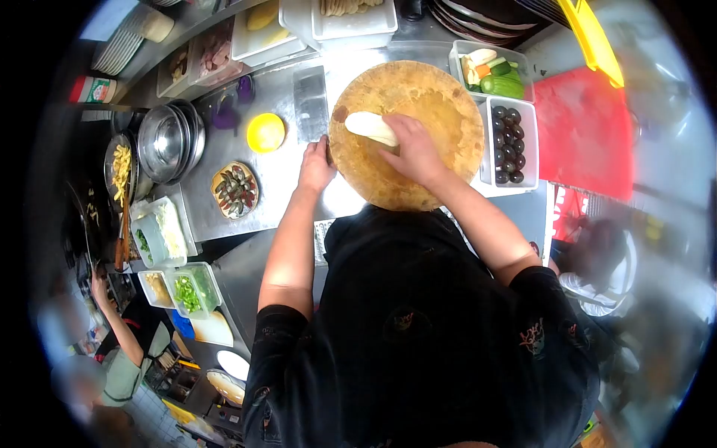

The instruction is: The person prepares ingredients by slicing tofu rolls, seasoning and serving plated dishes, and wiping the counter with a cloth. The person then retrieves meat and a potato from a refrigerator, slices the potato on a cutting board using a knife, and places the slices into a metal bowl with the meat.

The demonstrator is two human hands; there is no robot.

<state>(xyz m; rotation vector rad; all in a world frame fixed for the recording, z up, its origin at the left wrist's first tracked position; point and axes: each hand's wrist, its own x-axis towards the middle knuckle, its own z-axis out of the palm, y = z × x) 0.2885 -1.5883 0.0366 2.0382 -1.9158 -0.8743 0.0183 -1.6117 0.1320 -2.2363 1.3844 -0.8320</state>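
In the head view my right hand (pixel 409 149) is closed around one end of a long, pale peeled vegetable (pixel 371 128). The vegetable lies on a thick round wooden chopping block (pixel 407 86). At the block's left edge, my left hand (pixel 318 166) has its fingers closed at the near end of a cleaver (pixel 310 97). The cleaver's broad grey blade points away from me over the steel counter (pixel 280 168), and its handle is mostly hidden by the hand. A yellow bowl (pixel 266 133) and a small dish of dark cut pieces (pixel 234 190) stand left of this hand.
Right of the block are a tub of dark round eggs (pixel 509 145), a vegetable tub (pixel 493 73) and a red board (pixel 586 134). Metal bowls (pixel 166 142) and tubs of chopped greens (pixel 190 293) line the left. A co-worker's arm (pixel 119 325) reaches toward a wok.
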